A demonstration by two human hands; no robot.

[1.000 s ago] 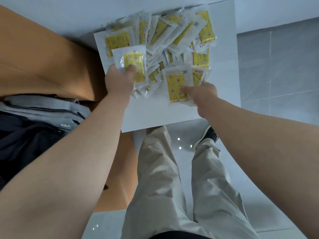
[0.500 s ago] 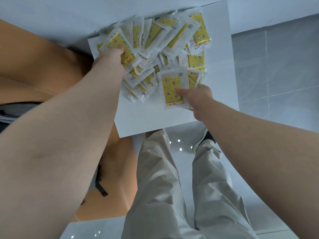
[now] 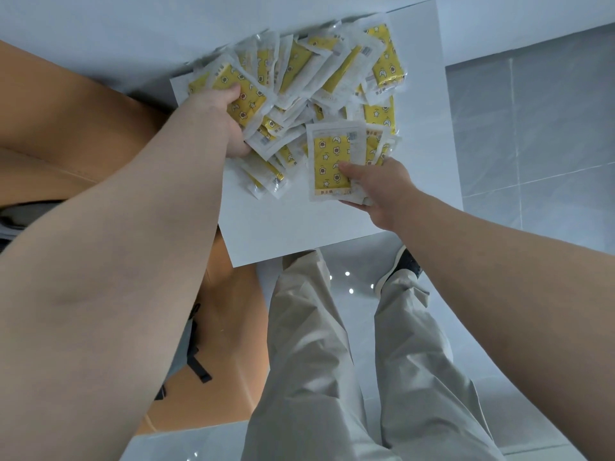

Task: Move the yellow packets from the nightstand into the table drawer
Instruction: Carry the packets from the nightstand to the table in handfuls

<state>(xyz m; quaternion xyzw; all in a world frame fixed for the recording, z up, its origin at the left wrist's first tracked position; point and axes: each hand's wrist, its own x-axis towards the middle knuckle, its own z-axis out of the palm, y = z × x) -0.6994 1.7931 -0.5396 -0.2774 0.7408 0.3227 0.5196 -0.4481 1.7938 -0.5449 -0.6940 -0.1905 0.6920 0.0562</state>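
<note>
While most yellow packets (image 3: 299, 94) lie heaped on the white nightstand (image 3: 266, 227), the left hand (image 3: 216, 118) clamps a bundle and the right hand (image 3: 376, 184) pinches a few under its thumb. The slick wrappers overlap loosely, so an uneven squeeze may fan them out, spilling packets onto the floor (image 3: 532, 128).

Packets (image 3: 319, 94) lie heaped on the nightstand (image 3: 283, 227), with floor (image 3: 549, 128) to its right.

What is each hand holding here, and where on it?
Right hand pinches a yellow packet at its lower right corner. Left hand grips a bunch of packets by their left ends.
</note>
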